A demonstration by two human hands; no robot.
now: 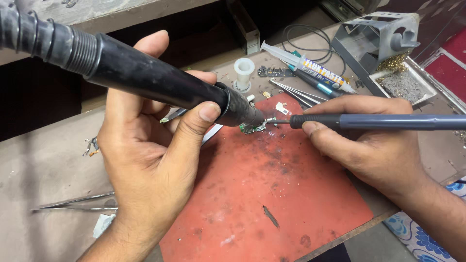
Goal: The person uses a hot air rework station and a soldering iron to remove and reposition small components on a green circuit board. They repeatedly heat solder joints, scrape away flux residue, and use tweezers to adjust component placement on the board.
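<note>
Circuit board [252, 128], small and green, lies near the upper edge of the red mat [272, 194], and everything else gathers around it. From the left of the board, the left hand [150, 145] is wrapped firmly around a thick black hot-air handpiece [160, 80], thumb pressed on its barrel, with the nozzle pointing down at the board and seeming almost to touch it. From the right of the board, the right hand [374, 140] pinches a slim grey soldering iron [378, 121] between thumb and fingers, its thin tip reaching to the board's right edge. Just behind the board stands a white spool [243, 73]. Further back and to the right of the board lie a flux syringe [310, 68] and a pair of tweezers [296, 92], with a metal iron stand [383, 43] beyond them. Well to the left of the board, off the mat, a second pair of tweezers [77, 203] rests on the brown bench top [43, 160].
</note>
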